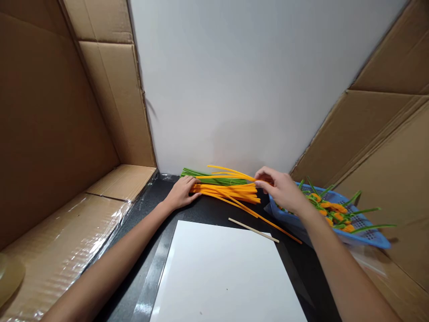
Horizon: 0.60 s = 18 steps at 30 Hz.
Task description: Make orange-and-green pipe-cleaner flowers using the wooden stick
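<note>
My left hand (185, 191) is closed over the left end of a pile of orange pipe cleaners (234, 192) on the black tabletop. Raised at the pile's right end, my right hand (279, 188) pinches a few orange pipe cleaners (231, 170), whose free ends point left over the pile. Behind the orange pile lies a bundle of green pipe cleaners (217, 180), its left end sticking out past my left hand. One loose orange pipe cleaner (279, 230) slants off toward the right front.
A white board (224, 273) lies in front of me, with a thin wooden stick (253, 230) across its far edge. At the right, a blue basket (365, 239) holds orange and green pipe-cleaner pieces. Cardboard walls (110, 98) flank both sides; a tape roll (11, 279) sits far left.
</note>
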{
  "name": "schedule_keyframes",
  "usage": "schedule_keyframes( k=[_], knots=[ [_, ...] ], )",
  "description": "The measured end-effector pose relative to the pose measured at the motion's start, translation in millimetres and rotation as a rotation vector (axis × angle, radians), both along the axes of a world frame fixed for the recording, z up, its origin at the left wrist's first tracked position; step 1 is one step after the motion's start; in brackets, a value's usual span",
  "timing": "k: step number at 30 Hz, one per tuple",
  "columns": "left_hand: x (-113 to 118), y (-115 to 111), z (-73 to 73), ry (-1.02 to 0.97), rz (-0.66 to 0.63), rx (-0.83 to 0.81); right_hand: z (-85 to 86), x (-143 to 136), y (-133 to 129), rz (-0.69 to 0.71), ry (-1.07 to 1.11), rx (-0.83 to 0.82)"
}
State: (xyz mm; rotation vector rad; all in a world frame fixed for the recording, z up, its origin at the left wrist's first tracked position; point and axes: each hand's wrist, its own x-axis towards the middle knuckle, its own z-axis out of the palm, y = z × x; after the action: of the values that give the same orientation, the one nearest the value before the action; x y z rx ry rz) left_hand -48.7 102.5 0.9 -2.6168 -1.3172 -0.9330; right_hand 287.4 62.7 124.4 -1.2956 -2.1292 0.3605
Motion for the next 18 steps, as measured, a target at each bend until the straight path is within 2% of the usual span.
schedule_keyframes(
  k=[3,6,8,12,18],
  knots=[
    [-1,1,-0.9,-0.063,0.01,0.013,-31.6,-17,11,-0.014,0.034,-0.05],
    [-3,3,-2.6,-0.104,0.034,0.002,-59.8,-28,15,-0.057,-0.256,-0.124],
    [-4,3,-2.9,-0.108,0.033,-0.016,-70.2,-31,14,-0.062,-0.424,-0.202],
    [-3,3,-1.9,-0.067,0.015,-0.054,-70.1,-26,15,-0.096,-0.521,-0.186],
    [-4,4,-5.3,-0.066,-0.002,-0.04,-44.2,-7,16,-0.033,-0.224,-0.28]
  ],
)
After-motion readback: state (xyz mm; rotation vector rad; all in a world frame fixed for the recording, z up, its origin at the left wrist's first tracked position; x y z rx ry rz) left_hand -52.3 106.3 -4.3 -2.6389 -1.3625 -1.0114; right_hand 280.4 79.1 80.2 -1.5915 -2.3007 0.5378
